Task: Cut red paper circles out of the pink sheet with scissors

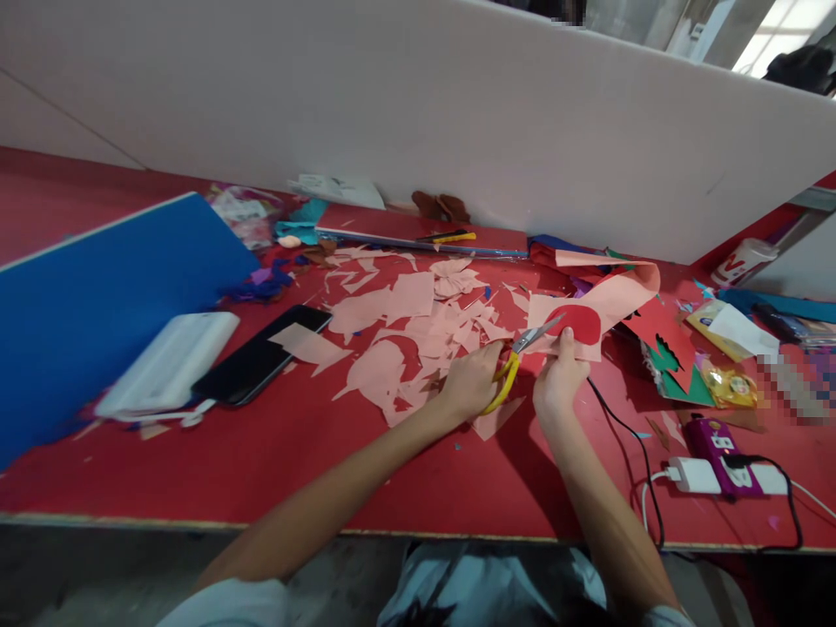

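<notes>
My left hand [475,380] is closed around the yellow handles of a pair of scissors [508,380]. Their metal blades point up and to the right, over a red rounded paper piece [583,323]. That red piece lies on a sheet of peach paper [623,296], which curls up and back at its far right end. With the thumb on top, my right hand [562,370] grips the red piece and the peach sheet together at the near edge. Its other fingers are mostly hidden beneath. Below and left of the blades, peach paper scraps [411,322] lie scattered.
On the left are a blue board [111,305], a white power bank [173,361] and a black phone [261,357]. A cutter knife [455,237] rests on a red board behind. A purple power strip [722,457] with cables sits at right, near packets. A white partition [392,104] rises behind.
</notes>
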Available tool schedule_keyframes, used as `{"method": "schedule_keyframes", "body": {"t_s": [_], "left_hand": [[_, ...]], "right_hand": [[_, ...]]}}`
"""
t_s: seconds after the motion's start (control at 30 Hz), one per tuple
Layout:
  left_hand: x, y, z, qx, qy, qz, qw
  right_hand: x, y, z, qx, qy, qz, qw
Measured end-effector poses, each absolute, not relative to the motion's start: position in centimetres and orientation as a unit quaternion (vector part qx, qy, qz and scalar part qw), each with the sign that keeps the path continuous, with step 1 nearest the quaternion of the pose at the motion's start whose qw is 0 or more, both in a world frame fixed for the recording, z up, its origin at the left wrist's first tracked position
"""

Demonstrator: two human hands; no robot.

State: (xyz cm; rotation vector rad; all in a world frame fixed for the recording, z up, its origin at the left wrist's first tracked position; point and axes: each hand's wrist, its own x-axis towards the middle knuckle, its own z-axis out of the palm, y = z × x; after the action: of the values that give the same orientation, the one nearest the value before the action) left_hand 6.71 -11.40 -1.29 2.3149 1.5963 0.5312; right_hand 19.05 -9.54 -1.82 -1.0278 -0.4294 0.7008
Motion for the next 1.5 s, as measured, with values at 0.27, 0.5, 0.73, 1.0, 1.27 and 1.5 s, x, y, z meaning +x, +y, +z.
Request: {"method": "schedule_keyframes", "body": {"t_s": [0.27, 0.5, 0.73, 1.0, 1.27, 1.5], "left_hand": [[6.8, -11.5, -1.1, 0.798, 0.560, 0.174, 0.139], [6.8, -11.6, -1.3, 0.796, 0.564, 0.170, 0.139], [7.1, -11.8, -0.8, 0.787, 0.580, 0.150, 0.145], [7.1, -11.8, -1.0, 0.788, 0.578, 0.151, 0.145], [7.1, -11.8, -1.2, 0.790, 0.578, 0.150, 0.139], [7.0, -11.7, -1.3, 0.790, 0.578, 0.150, 0.140]], "right_hand": [[18.9, -9.6, -1.3, -0.470, -0.177, 0.323, 0.802], [18.7, -9.9, -0.5, -0.486, -0.175, 0.304, 0.801], [18.1, -10.4, 0.3, -0.478, -0.162, 0.324, 0.800], [18.2, -10.5, 0.4, -0.473, -0.151, 0.338, 0.800], [18.2, -10.5, 0.1, -0.494, -0.154, 0.341, 0.785], [18.1, -10.6, 0.3, -0.496, -0.175, 0.332, 0.783]]}}
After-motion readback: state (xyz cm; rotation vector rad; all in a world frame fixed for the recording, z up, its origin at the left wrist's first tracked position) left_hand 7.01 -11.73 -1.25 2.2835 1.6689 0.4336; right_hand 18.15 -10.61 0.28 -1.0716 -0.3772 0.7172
